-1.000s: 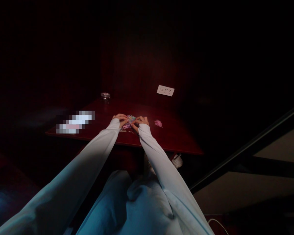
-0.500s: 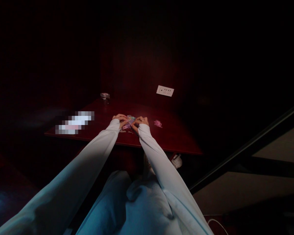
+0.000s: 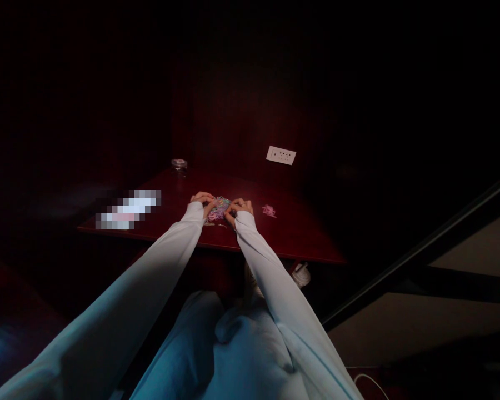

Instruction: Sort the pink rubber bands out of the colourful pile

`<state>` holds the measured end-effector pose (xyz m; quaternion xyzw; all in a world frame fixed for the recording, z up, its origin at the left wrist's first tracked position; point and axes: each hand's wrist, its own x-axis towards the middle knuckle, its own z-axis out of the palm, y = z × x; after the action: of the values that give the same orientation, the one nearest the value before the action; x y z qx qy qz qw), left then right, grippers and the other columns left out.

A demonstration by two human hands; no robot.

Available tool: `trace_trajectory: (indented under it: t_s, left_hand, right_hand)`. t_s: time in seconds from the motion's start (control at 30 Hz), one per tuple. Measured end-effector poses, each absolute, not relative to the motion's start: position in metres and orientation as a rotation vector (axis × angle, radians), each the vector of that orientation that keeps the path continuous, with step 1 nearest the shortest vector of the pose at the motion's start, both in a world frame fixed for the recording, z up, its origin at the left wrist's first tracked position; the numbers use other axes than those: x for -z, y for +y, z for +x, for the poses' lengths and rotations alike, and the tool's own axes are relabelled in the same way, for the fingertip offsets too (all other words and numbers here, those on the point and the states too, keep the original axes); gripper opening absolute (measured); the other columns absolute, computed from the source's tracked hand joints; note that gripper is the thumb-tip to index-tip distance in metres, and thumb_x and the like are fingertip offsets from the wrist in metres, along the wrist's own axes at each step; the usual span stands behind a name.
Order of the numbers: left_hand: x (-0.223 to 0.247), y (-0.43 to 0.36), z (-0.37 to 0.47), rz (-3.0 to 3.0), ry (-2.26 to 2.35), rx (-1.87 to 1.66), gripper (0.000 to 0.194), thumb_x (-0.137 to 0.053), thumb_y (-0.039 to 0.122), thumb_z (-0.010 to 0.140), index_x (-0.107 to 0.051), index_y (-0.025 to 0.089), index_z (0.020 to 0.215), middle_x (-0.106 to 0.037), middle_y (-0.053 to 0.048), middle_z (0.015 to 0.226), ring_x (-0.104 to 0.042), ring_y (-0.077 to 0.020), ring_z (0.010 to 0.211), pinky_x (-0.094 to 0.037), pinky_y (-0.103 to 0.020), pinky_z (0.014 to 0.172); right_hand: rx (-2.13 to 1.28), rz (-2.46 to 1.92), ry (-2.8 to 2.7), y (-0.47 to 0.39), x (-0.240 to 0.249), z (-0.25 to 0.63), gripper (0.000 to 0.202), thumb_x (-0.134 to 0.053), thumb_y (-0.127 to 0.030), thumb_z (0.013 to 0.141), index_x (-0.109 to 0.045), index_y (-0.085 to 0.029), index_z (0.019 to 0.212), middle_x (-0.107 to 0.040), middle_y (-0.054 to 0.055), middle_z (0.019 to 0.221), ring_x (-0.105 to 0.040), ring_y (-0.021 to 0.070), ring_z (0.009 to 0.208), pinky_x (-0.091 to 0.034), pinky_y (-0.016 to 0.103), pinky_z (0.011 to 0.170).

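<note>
A loose pile of small pastel elastic hair bands (image 3: 219, 210), in pink, lilac, green and yellow, lies on the dark red table (image 3: 287, 239) between my hands. At the pile's left edge is my left hand (image 3: 202, 203), its fingers bent and closed on the bands. My right hand (image 3: 239, 209) pinches at the right edge, thumb against curled fingers. Exactly which bands each hand grips is too small to make out. To the right, apart from my hands, sits a smaller heap of pink bands (image 3: 269, 210). A few pale bits lie just in front of the pile.
A clear lidded jar (image 3: 179, 166) stands at the table's back left. A bright, blurred-out flat object (image 3: 129, 210) lies on the left side. On the wall behind is a white socket plate (image 3: 281, 155). The table's front edge runs beneath my forearms.
My fingers have shifted very slightly at the pile, and a bit more of its middle shows. The small pink heap stays put.
</note>
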<state>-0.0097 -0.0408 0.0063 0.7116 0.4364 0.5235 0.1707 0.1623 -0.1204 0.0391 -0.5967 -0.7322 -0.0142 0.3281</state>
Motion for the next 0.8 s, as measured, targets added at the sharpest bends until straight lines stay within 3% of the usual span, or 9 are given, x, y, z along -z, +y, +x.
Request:
trace_trajectory:
  t_s: [0.27, 0.5, 0.8]
  left_hand:
    - [-0.01, -0.045, -0.012, 1.794, 1.379, -1.744, 0.018, -0.06, 0.027, 0.085, -0.063, 0.023, 0.068, -0.064, -0.004, 0.099, -0.06, -0.0223, 0.099, -0.048, -0.039, 0.098]
    - [-0.004, -0.047, -0.006, 2.048, 1.298, -1.424, 0.01, -0.067, 0.03, 0.08, -0.071, 0.024, 0.073, -0.07, -0.001, 0.1, -0.059, -0.0242, 0.101, -0.04, -0.044, 0.101]
    - [-0.003, -0.036, -0.01, 2.08, 1.239, -1.401, 0.019, -0.062, 0.035, 0.083, -0.072, 0.023, 0.073, -0.072, -0.002, 0.095, -0.063, -0.0214, 0.096, -0.045, -0.037, 0.095]
  right_hand:
    - [0.028, -1.553, -1.879, -0.122, -0.038, 0.163, 0.013, -0.064, -0.029, 0.089, -0.071, -0.024, 0.08, -0.064, 0.003, 0.111, -0.044, 0.023, 0.106, -0.034, 0.035, 0.091]
    - [-0.005, -1.545, -1.918, -0.118, -0.038, 0.164, 0.018, -0.064, -0.036, 0.092, -0.073, -0.024, 0.081, -0.063, 0.004, 0.112, -0.043, 0.0234, 0.108, -0.035, 0.036, 0.095]
    - [-0.024, -1.485, -1.874, -0.113, -0.035, 0.167, 0.021, -0.067, -0.042, 0.091, -0.077, -0.025, 0.083, -0.064, 0.005, 0.104, -0.045, 0.0232, 0.106, -0.036, 0.035, 0.095]
